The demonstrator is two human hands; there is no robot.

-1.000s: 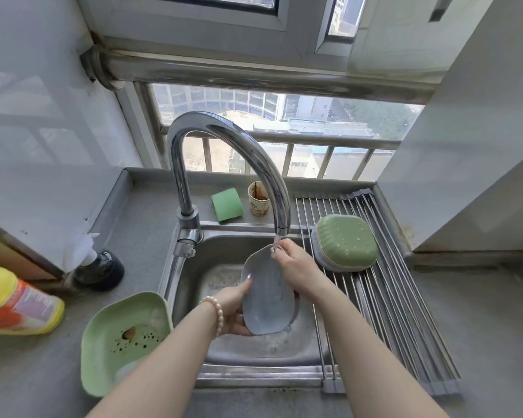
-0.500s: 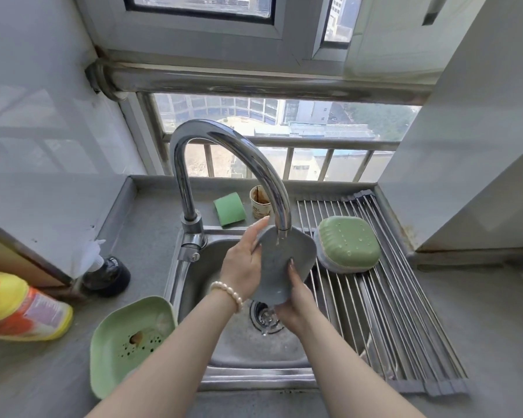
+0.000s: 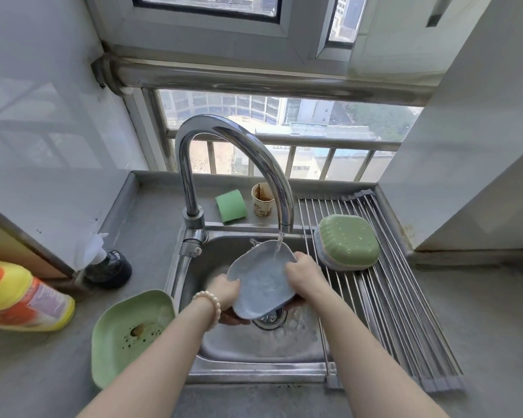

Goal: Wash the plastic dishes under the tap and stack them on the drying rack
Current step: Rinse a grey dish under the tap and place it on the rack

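Two bare forearms reach into view from the bottom edge — no sleeves show anywhere along them, and both are uncovered from the frame edge to the fingers. The left hand (image 3: 224, 289) has a bracelet (image 3: 208, 306) at its wrist: a single strand of small, round, pale cream beads, pearl-like and smooth, sitting snugly around the wrist just behind the hand. The beads look even in size and lightly glossy. The right hand (image 3: 305, 274) has a plain wrist — no band, watch or strap on it. No rings or gloves show on the visible parts of either hand. Fingernails cannot be made out.
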